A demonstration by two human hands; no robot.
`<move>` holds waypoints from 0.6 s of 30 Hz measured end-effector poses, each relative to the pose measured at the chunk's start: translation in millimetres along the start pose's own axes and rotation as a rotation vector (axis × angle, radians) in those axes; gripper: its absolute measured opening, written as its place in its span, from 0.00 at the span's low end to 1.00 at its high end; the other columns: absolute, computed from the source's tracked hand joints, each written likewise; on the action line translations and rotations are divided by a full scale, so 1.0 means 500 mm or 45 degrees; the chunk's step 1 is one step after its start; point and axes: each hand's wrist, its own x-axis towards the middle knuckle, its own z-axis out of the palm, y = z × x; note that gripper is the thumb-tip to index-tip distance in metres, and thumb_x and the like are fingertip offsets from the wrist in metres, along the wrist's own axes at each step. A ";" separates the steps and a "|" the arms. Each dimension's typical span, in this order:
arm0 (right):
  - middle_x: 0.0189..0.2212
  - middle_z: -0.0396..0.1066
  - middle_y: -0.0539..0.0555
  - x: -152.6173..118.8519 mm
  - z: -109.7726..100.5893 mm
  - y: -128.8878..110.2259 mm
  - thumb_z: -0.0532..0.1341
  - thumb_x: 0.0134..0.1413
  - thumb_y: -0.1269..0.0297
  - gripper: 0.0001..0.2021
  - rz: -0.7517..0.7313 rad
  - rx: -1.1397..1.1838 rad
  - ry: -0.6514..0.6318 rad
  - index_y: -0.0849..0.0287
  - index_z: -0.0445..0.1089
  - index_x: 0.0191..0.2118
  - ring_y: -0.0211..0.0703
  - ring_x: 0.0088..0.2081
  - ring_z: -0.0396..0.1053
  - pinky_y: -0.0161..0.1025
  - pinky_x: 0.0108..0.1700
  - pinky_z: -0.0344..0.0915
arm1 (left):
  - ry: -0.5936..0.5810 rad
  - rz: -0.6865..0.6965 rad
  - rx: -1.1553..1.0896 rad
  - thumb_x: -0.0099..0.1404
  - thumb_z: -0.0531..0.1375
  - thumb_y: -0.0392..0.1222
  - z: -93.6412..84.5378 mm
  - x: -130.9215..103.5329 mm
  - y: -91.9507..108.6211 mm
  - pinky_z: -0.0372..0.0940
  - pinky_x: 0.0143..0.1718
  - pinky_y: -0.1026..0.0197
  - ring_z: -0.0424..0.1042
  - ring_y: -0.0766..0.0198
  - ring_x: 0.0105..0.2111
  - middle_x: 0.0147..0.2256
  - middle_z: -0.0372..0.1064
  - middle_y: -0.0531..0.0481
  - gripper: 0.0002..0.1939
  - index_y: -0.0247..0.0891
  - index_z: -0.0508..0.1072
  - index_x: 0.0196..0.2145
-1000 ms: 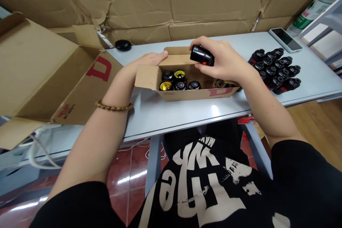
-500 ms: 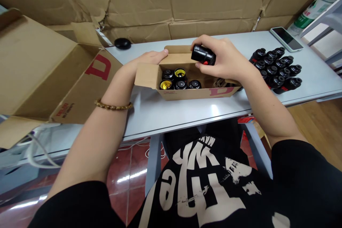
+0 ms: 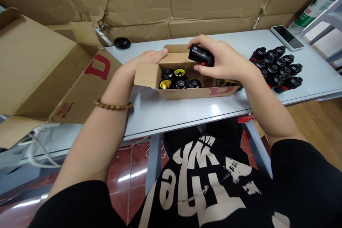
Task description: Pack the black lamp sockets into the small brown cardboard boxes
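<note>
My right hand [image 3: 223, 55] grips a black cylindrical connector [image 3: 199, 55] with a ribbed end and a red spot, tilted above the open small cardboard box [image 3: 184, 94]. Thumb and fingers close on it from the right. My left hand [image 3: 152, 58] holds the box at its back left corner; the thumb rests on the raised rear flap [image 3: 177, 49], while most fingers are hidden. Inside, at the left, stand several like connectors [image 3: 181, 84], two showing yellow openings. The box's right part holds a crumpled brown piece [image 3: 219, 82], partly covered by my right hand.
More black connectors [image 3: 280, 63] stand grouped on the white table [image 3: 187, 111] at right. Behind them lie a phone [image 3: 287, 37] and a plastic bottle [image 3: 306, 16]. A larger open carton [image 3: 80, 78] stands at left, near a black mouse-like object [image 3: 122, 43]. A cardboard sheet [image 3: 208, 0] lines the back.
My right hand and the connector have shifted very slightly left over the box. My left hand stays at the box corner.
</note>
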 end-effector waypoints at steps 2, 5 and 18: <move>0.57 0.81 0.54 0.001 0.000 0.001 0.66 0.60 0.56 0.24 0.005 -0.011 0.000 0.47 0.68 0.62 0.62 0.55 0.78 0.55 0.58 0.73 | 0.008 -0.010 0.006 0.63 0.44 0.90 0.000 0.000 -0.001 0.68 0.60 0.49 0.74 0.52 0.54 0.60 0.80 0.48 0.58 0.35 0.79 0.60; 0.55 0.81 0.55 0.002 0.000 0.001 0.66 0.60 0.56 0.23 0.015 -0.035 0.003 0.47 0.69 0.60 0.63 0.54 0.78 0.56 0.57 0.73 | 0.037 -0.009 0.016 0.60 0.44 0.91 0.001 -0.001 0.003 0.66 0.62 0.46 0.75 0.50 0.56 0.62 0.79 0.46 0.61 0.35 0.79 0.61; 0.52 0.82 0.54 0.003 -0.005 -0.007 0.66 0.57 0.53 0.22 0.093 -0.058 0.048 0.43 0.71 0.57 0.61 0.52 0.78 0.52 0.48 0.75 | 0.040 0.003 0.032 0.62 0.42 0.91 0.002 0.005 -0.008 0.67 0.62 0.51 0.75 0.54 0.56 0.60 0.81 0.53 0.57 0.42 0.80 0.60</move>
